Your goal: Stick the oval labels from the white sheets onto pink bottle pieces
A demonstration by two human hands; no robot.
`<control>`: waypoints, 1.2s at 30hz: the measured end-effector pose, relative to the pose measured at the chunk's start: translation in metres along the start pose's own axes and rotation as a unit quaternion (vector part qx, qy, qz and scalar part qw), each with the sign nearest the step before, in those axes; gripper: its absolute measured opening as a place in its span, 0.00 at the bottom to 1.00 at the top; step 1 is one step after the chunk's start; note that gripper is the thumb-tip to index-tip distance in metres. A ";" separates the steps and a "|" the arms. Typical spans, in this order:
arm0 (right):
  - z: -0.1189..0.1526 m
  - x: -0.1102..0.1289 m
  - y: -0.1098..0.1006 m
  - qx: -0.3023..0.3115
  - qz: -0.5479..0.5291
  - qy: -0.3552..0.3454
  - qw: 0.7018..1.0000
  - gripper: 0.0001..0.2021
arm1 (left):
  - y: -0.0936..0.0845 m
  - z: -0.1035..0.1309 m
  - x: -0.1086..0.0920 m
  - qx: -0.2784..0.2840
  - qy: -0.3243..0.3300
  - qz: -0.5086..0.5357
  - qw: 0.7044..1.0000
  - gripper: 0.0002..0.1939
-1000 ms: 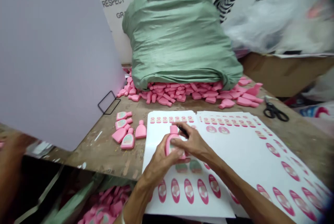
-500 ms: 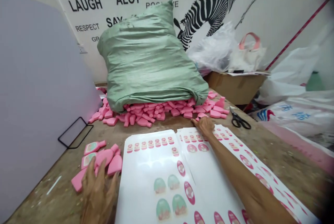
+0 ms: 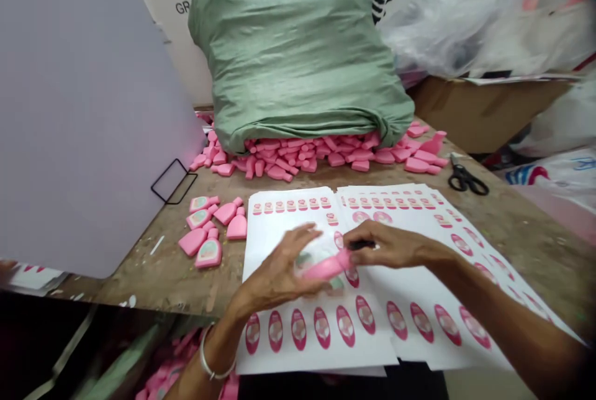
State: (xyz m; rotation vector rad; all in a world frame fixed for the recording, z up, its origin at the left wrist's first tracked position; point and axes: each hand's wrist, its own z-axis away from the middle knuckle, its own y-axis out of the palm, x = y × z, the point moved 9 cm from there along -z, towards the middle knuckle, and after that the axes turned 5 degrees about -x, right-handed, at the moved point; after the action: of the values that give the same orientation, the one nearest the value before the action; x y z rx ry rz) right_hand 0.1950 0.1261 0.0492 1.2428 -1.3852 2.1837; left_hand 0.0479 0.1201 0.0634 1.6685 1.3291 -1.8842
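My left hand and right hand both in closed grip on pink bottle: flat, glossy, plain pink, tilted, neck toward right fingers. Bottle held just above sticker sheet, near side of green sack. Small bottle group left of sheet.

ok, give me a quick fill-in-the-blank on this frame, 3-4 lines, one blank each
1. Both hands, left hand and right hand, hold one pink ____ over the sticker sheets.
2. The scissors lie on the table to the ____ of the sheets.
3. The big sack behind the sheets is ____ in colour.
4. The left wrist wears a ____.

Missing words: bottle; right; green; bracelet
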 end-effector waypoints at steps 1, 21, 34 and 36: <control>0.002 0.012 0.014 0.014 -0.039 -0.009 0.999 0.15 | 0.017 0.005 -0.002 0.065 -0.022 0.069 0.995 0.28; 0.022 -0.022 0.038 -0.373 0.300 -0.012 0.878 0.07 | 0.059 0.021 0.065 -0.131 -0.247 0.314 0.907 0.22; 0.031 -0.007 0.039 -0.441 0.254 -0.073 0.858 0.07 | 0.061 0.019 0.070 -0.133 -0.225 0.351 0.899 0.21; 0.039 0.004 0.038 -0.458 0.243 -0.097 0.849 0.06 | 0.060 0.018 0.071 -0.140 -0.219 0.376 0.890 0.21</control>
State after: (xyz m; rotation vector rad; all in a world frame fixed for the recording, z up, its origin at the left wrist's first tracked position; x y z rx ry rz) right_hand 0.1892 0.0733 0.0365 0.7738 -2.5975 1.2327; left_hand 0.0602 0.0980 -0.0281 1.2396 0.5953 -1.3897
